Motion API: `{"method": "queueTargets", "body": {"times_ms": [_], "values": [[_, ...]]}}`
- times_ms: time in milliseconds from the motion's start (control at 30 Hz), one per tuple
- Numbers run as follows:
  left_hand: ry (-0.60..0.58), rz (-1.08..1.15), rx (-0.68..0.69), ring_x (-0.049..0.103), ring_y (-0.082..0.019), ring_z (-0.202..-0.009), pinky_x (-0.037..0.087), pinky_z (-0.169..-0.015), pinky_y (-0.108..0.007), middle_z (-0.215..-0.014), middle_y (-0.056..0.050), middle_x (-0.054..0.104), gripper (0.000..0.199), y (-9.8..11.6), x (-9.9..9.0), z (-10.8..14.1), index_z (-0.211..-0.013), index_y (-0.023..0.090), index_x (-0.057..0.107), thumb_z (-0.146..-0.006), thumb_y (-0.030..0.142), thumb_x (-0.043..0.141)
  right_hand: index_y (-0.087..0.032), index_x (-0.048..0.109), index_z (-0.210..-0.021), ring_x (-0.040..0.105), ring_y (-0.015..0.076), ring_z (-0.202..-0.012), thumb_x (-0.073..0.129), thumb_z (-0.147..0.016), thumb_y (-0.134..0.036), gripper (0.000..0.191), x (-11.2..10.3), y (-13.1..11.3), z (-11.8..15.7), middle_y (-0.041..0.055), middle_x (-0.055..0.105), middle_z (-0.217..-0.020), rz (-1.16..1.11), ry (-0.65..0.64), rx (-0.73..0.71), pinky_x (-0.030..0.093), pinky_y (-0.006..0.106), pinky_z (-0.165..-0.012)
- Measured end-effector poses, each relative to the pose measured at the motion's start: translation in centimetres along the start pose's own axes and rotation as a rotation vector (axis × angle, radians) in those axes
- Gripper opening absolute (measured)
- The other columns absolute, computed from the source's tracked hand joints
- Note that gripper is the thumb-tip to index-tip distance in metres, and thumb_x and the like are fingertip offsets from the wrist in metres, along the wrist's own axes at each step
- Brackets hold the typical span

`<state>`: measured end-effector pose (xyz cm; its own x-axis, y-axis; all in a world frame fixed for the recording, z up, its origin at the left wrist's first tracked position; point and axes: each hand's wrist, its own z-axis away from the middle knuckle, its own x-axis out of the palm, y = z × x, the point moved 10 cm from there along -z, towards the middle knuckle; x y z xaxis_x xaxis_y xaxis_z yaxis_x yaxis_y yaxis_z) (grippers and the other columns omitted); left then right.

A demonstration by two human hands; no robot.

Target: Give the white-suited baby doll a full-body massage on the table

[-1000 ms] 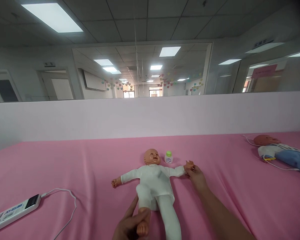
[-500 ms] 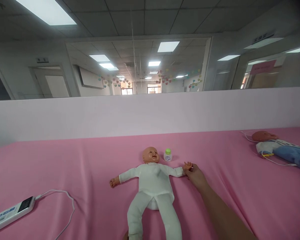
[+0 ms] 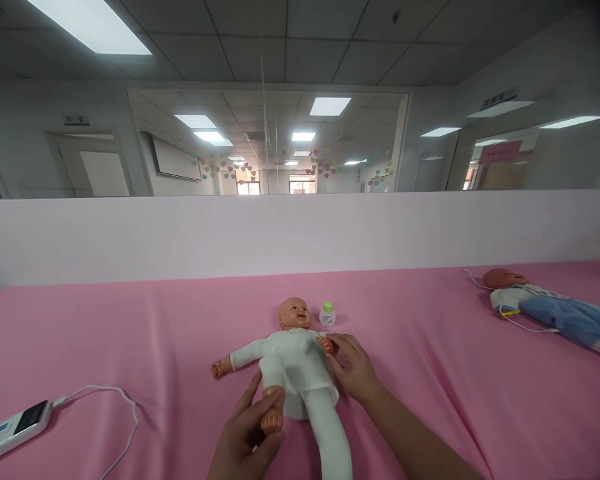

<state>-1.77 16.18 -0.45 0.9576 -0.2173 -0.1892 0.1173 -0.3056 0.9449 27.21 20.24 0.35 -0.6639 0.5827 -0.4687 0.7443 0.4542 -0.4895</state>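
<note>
A baby doll (image 3: 300,367) in a white suit lies face up on the pink sheet (image 3: 130,320), head toward the wall. My left hand (image 3: 247,433) is closed around the doll's bare foot and ankle (image 3: 273,417), with that leg bent up toward the belly. My right hand (image 3: 355,370) has the doll's hand (image 3: 327,345) between thumb and fingers, that arm folded in by the chest. The doll's other arm (image 3: 240,357) stretches out sideways. Close to its head stands a small clear bottle (image 3: 327,315) with a green cap.
At the left lies a white handheld device (image 3: 17,430) with a dark screen and a white cable (image 3: 125,393). A second doll (image 3: 555,310) in blue and white clothes lies at the far right. A low white wall (image 3: 280,233) with a glass or mirrored panel above borders the back.
My left hand has come up into view, lifting and bending the doll's leg. My right hand has brought the doll's outstretched arm inward. The view has shifted slightly.
</note>
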Motion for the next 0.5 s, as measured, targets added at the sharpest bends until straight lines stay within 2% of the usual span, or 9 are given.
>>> {"method": "queueTargets", "body": {"times_ms": [100, 167, 200, 267, 333, 400, 433, 500], "values": [[-0.069, 0.022, -0.02, 0.013, -0.033, -0.16, 0.042, -0.118, -0.046, -0.16, -0.009, 0.048, 0.048, 0.0, 1.2, -2.6, -0.129, 0.024, 0.075, -0.081, 0.032, 0.075, -0.025, 0.068, -0.127, 0.064, 0.0268, -0.114, 0.057, -0.094, -0.017, 0.036, 1.9, -2.6, 0.3, 0.0085, 0.073, -0.12, 0.051, -0.148, -0.132, 0.056, 0.047, -0.101], [-0.055, 0.06, -0.051, 0.012, -0.034, -0.16, 0.043, -0.118, -0.047, -0.161, -0.012, 0.047, 0.051, -0.4, 1.4, -4.1, -0.127, 0.022, 0.075, -0.077, 0.033, 0.079, -0.026, 0.069, -0.126, 0.064, 0.0262, -0.113, 0.054, -0.094, -0.011, 0.038, 2.8, -3.7, 0.5, 0.0081, 0.073, -0.118, 0.085, -0.225, -0.193, 0.055, 0.047, -0.1], [-0.039, 0.087, -0.071, 0.016, -0.037, -0.159, 0.047, -0.114, -0.047, -0.162, -0.013, 0.046, 0.054, -0.6, 1.4, -4.6, -0.126, 0.02, 0.076, -0.075, 0.035, 0.081, -0.027, 0.07, -0.125, 0.063, 0.026, -0.112, 0.053, -0.095, -0.01, 0.039, 3.1, -4.1, 0.5, 0.008, 0.072, -0.117, 0.102, -0.252, -0.21, 0.055, 0.046, -0.1], [-0.03, 0.148, -0.126, 0.042, -0.042, -0.147, 0.058, -0.097, -0.044, -0.166, -0.014, 0.038, 0.059, -1.2, 1.6, -5.2, -0.127, 0.019, 0.075, -0.073, 0.04, 0.084, -0.027, 0.072, -0.124, 0.063, 0.0259, -0.112, 0.051, -0.097, -0.011, 0.038, 3.3, -4.3, 0.5, 0.0081, 0.072, -0.116, 0.123, -0.276, -0.217, 0.054, 0.046, -0.1], [-0.026, 0.193, -0.17, 0.069, -0.035, -0.115, 0.062, -0.078, -0.039, -0.171, -0.014, 0.025, 0.061, -1.6, 1.8, -5.1, -0.129, 0.02, 0.073, -0.073, 0.042, 0.084, -0.027, 0.072, -0.124, 0.062, 0.026, -0.113, 0.05, -0.097, -0.012, 0.037, 3.3, -4.0, 0.5, 0.0079, 0.072, -0.117, 0.111, -0.275, -0.202, 0.054, 0.047, -0.101], [-0.013, 0.214, -0.179, 0.073, -0.027, -0.092, 0.06, -0.065, -0.036, -0.173, -0.013, 0.017, 0.061, -1.8, 1.6, -4.3, -0.129, 0.023, 0.074, -0.072, 0.042, 0.085, -0.027, 0.071, -0.124, 0.063, 0.0262, -0.115, 0.052, -0.095, -0.013, 0.037, 3.2, -3.0, 0.6, 0.0073, 0.072, -0.12, 0.07, -0.259, -0.16, 0.053, 0.048, -0.103], [-0.002, 0.217, -0.17, 0.073, -0.028, -0.092, 0.06, -0.062, -0.036, -0.173, -0.013, 0.017, 0.061, -1.8, 1.3, -3.7, -0.128, 0.024, 0.075, -0.071, 0.042, 0.086, -0.027, 0.069, -0.125, 0.063, 0.0266, -0.117, 0.054, -0.094, -0.015, 0.037, 2.9, -2.2, 0.6, 0.0073, 0.072, -0.122, 0.045, -0.229, -0.116, 0.053, 0.048, -0.104], [0.027, 0.214, -0.13, 0.068, -0.039, -0.114, 0.062, -0.064, -0.038, -0.17, -0.012, 0.029, 0.06, -1.6, 0.5, -2.2, -0.124, 0.026, 0.077, -0.067, 0.042, 0.088, -0.026, 0.065, -0.13, 0.065, 0.027, -0.117, 0.057, -0.092, -0.023, 0.039, 1.9, 0.3, 0.5, 0.0087, 0.071, -0.126, -0.014, -0.124, 0.025, 0.054, 0.048, -0.103]]}}
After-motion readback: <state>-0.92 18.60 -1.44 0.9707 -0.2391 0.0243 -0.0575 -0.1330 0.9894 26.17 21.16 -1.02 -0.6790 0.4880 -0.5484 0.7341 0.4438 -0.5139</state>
